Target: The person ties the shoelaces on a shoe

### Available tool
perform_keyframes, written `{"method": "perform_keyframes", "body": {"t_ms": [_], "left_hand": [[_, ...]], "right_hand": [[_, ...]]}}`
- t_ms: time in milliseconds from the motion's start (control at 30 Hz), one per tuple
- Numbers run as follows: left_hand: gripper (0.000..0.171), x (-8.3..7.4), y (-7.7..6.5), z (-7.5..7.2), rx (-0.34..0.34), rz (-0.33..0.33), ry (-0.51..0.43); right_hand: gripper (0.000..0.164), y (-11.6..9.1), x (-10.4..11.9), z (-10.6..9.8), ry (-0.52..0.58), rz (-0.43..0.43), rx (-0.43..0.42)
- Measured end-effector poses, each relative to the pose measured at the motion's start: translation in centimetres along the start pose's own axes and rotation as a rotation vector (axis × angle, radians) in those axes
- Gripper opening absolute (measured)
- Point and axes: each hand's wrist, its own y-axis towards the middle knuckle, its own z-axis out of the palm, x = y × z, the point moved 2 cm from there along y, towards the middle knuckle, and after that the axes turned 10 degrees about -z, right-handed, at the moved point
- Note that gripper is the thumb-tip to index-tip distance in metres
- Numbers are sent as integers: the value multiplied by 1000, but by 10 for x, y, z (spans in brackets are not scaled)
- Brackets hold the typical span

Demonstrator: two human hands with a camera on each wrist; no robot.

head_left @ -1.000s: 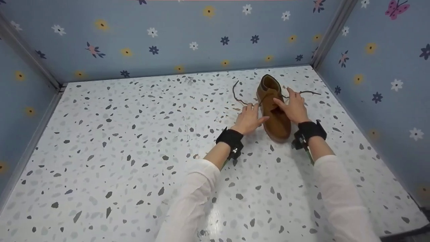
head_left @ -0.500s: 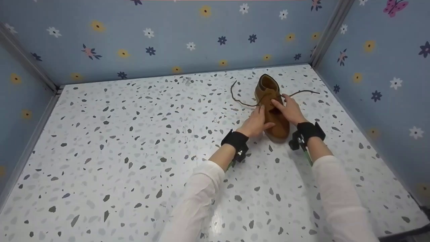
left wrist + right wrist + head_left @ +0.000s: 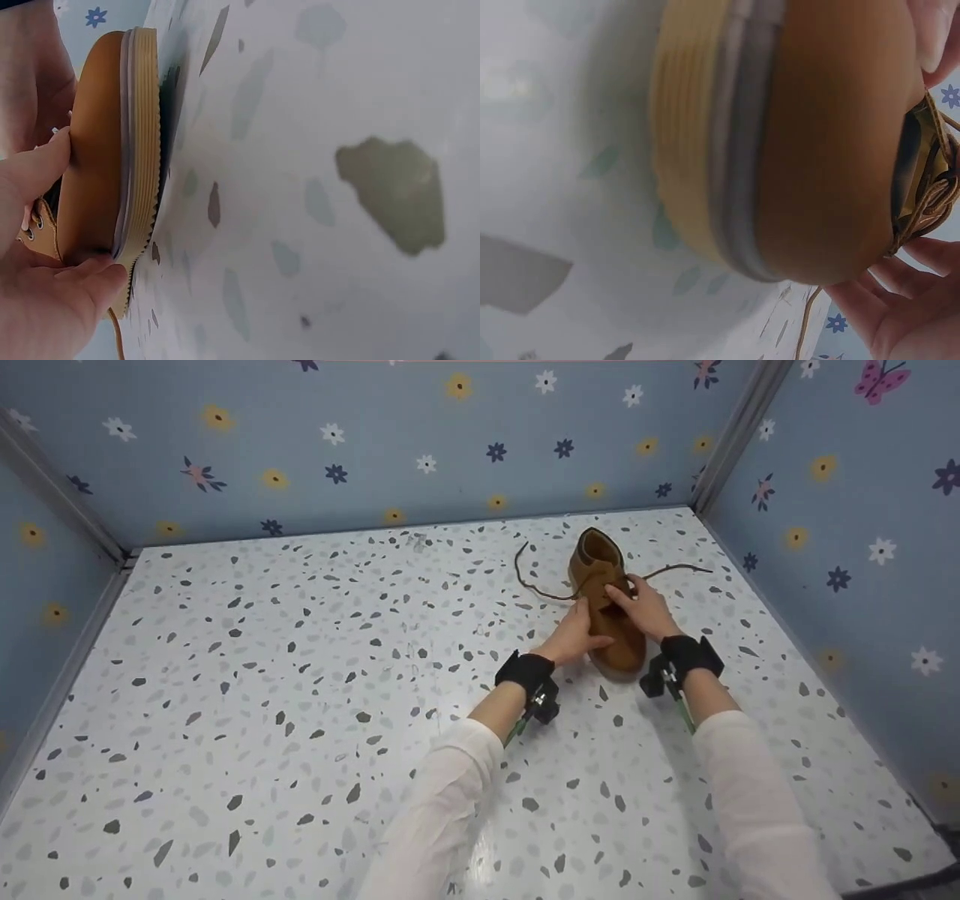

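A brown lace-up ankle shoe (image 3: 624, 648) with a ridged tan sole (image 3: 146, 135) sits upright on the speckled tabletop, its toe towards me. My left hand (image 3: 571, 634) grips its left side, thumb over the toe and fingers low along the side in the left wrist view. Across the shoe, my right hand (image 3: 649, 607) holds the lacing area's right side, with its thumb near the tongue. In the right wrist view its fingers (image 3: 911, 274) lie beside the bunched lace (image 3: 937, 191). The loose lace ends spread out left and right. Whether the right fingers also pinch a lace I cannot tell.
Blue flower-patterned panels (image 3: 420, 435) enclose the white speckled table (image 3: 300, 660) at the back and both sides. The shoe stands near the back right corner, close to the right panel (image 3: 832, 532). A black camera strap is on each wrist.
My left hand has moved right and closed onto the shoe's side. My right hand has drawn back a little along the lacing and holds the shoe's edge. The shoe has barely shifted.
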Motion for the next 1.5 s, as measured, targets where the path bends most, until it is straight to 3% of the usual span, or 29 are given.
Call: {"method": "perform_keyframes", "body": {"t_ms": [333, 567, 933, 1233, 1500], "left_hand": [[80, 4, -2, -4, 25, 3, -72], [79, 10, -2, -13, -9, 75, -99], [77, 22, -11, -23, -19, 98, -182], [78, 30, -22, -32, -56, 35, -152], [83, 39, -38, -37, -74, -67, -26]], "right_hand": [[71, -2, 6, 1, 7, 38, 22], [68, 0, 13, 4, -11, -14, 20], [65, 3, 27, 17, 9, -65, 7], [63, 6, 40, 27, 11, -105, 27], [66, 7, 53, 40, -15, -113, 73]]}}
